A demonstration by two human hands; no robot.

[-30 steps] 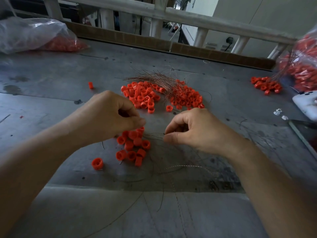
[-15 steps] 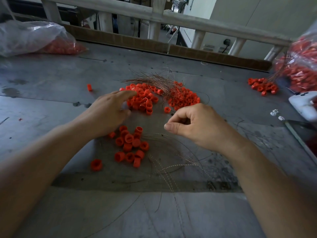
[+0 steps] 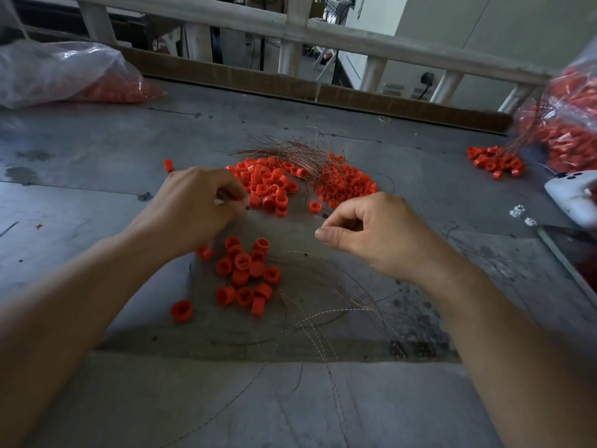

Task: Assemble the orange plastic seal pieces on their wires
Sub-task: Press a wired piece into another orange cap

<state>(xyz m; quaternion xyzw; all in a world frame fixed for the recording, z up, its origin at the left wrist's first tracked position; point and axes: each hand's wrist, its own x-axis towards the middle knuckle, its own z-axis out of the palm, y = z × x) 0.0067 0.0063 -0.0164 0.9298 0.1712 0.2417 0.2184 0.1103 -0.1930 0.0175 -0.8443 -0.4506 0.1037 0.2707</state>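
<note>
Pinching one orange seal piece [image 3: 238,199] at its fingertips, my left grip [image 3: 193,215] was over the surface [image 3: 97,195], right at the near left side of the big heap of seal pieces [image 3: 268,185] in the middle. My right grip [image 3: 378,234] was narrow too, thumb pressed to the curled forefinger. Whether a wire sat in that pinch I couldn't tell, as it was too fine to see.

Between my two wrists lay a small cluster of pieces [image 3: 245,273], some on end, some tipped over. Loose wires [image 3: 323,308] curled away from it toward the front edge. One stray piece [image 3: 182,311] sat alone, just left of the cluster.

Behind the big heap, a bundle of wires [image 3: 290,153] fanned out and ran into a second heap [image 3: 349,185]. Off by the right edge was another small pile [image 3: 494,161], beside a clear bag [image 3: 568,124] full of orange parts. A second bag [image 3: 64,76] lay at the far left corner.
</note>
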